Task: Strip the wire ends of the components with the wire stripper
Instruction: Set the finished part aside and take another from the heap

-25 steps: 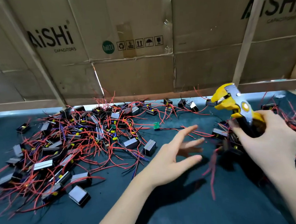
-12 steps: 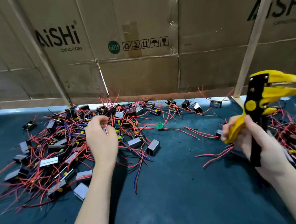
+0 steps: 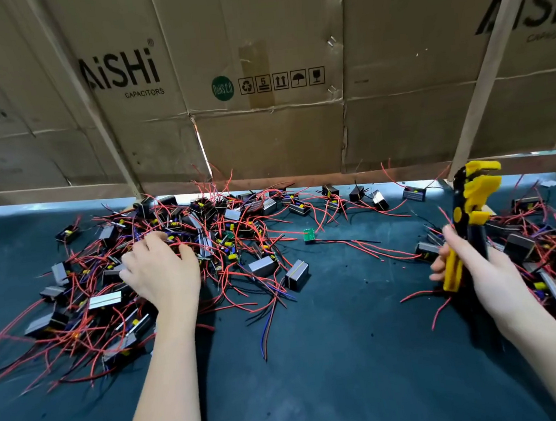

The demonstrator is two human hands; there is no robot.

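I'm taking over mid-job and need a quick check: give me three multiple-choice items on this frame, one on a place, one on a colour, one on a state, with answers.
1. Where is the left hand?
A. On the left pile of components
B. On the cardboard wall
C. On the tool

2. What colour is the small loose board at mid-table?
A. White
B. Green
C. Orange

3. How is the wire stripper held?
A. Lying on the mat
B. Head up, gripped by the right hand
C. Clamped on a wire

Answers: 1 A, fingers reach into the red wires; 2 B, plainly green; 3 B, fingers wrap its handles, nothing visibly in its head.
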